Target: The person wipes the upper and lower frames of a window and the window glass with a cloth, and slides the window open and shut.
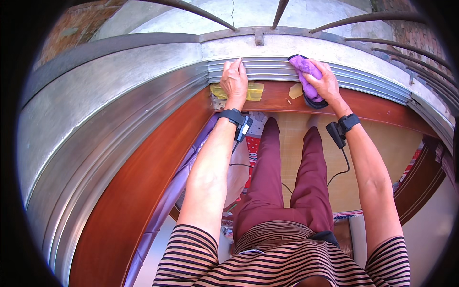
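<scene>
My right hand grips a folded purple cloth with dark edging. The cloth lies against the ribbed aluminium window track along the sill. To its left, my left hand touches the same track with curled fingers. Its fingertips are hidden, so I cannot tell whether it grips a rib. Just below the track runs the reddish-brown wooden window frame. Yellow tape sticks to the wood beside my left hand. A torn, pale-yellow patch shows nearer the cloth.
Metal bars stand beyond the concrete outer ledge. A purple curtain hangs along the left wooden frame. My legs rest over a tan mat. Cables trail from the wrist-worn devices.
</scene>
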Demonstrator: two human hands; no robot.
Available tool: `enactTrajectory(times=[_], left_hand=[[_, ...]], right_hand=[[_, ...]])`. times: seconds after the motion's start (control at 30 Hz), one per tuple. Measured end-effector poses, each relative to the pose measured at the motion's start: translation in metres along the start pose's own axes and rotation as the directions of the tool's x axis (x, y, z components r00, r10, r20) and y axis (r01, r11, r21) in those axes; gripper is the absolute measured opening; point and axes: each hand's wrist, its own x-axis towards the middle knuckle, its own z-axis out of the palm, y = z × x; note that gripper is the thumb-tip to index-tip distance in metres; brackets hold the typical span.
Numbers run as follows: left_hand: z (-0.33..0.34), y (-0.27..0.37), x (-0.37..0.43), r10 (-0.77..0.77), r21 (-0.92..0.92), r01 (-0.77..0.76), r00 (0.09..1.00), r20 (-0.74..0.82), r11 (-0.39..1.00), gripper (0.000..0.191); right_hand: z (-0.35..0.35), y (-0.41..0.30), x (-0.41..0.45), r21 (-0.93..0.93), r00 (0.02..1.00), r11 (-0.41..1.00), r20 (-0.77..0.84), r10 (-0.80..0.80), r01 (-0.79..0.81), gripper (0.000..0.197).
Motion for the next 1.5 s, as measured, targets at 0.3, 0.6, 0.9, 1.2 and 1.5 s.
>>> enactTrajectory(times=[0.3, 0.6, 0.9, 1.2, 1.5], left_hand=[[0.002, 0.004, 0.0, 0.045, 0.129, -0.047, 0.999, 0.018, 0.99, 0.016], [-0.001, -0.003, 0.006, 0.175, 0.194, -0.191, 0.98, 0.098, 0.962, 0.015], [-0.015, 0.002, 0.014, -0.396, -0.784, 0.59, 0.778, 0.488, 0.193, 0.018], [-0.009, 0.008, 0.033, -0.423, -0.824, 0.531, 0.804, 0.418, 0.198, 0.017], [0.004, 0.0, 0.061, -0.156, 0.196, 0.134, 0.982, 0.104, 0.971, 0.011]], right_hand=[[0.0, -0.002, -0.001, -0.018, 1.0, 0.999, 0.003, 0.029, -0.029, 0.048], [-0.002, -0.002, 0.001, -0.033, 0.998, 0.998, 0.011, 0.054, -0.054, 0.048], [-0.002, -0.001, -0.001, -0.03, 1.0, 0.999, 0.001, 0.027, -0.027, 0.047], [-0.003, -0.001, -0.003, -0.029, 0.999, 0.999, -0.011, 0.036, -0.037, 0.048], [-0.005, -0.008, -0.003, -0.007, 0.999, 0.999, 0.007, 0.036, -0.035, 0.046]])
